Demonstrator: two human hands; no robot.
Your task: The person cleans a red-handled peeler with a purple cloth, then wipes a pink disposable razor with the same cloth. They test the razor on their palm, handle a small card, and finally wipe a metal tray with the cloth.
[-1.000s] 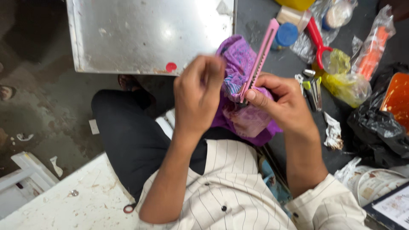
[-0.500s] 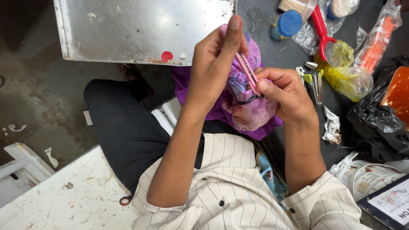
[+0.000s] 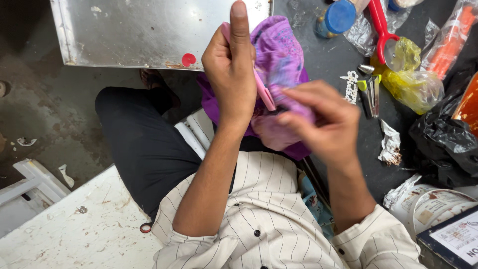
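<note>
— What's that in the left hand [image 3: 233, 74]?

— A slim pink tool [image 3: 263, 92], long and flat. The hand's grip is clamped round its upper part, thumb laid straight up along it, and the lower end slants down toward the other hand.

— And the right hand [image 3: 326, 124]?

— Its grip is closed on a purple patterned cloth [image 3: 281, 55], fingertips pinching a fold of it right at the tool's lower end. The two seem to touch there, though the fingers hide the exact spot.

— Where's the cloth sitting?

— Bunched up between both hands, over the lap, just in front of the striped shirt [image 3: 269, 224]. Part of it rises behind the left hand, part sags below the right.

— What's around them?

— A metal sheet [image 3: 139, 30] lies behind the left hand, with a small red dot [image 3: 188, 60] near its edge. On the dark desk [image 3: 338, 60] to the right there's a blue-capped jar [image 3: 338, 17], a red-handled utensil [image 3: 381, 25], a yellow plastic bag [image 3: 416, 82], a black bag [image 3: 440, 134] and a crumpled wrapper [image 3: 390, 144]. All of those are well apart from the hands.

— And lower left?

— A scuffed white surface [image 3: 69, 229], beside the dark trouser leg [image 3: 144, 144].
</note>
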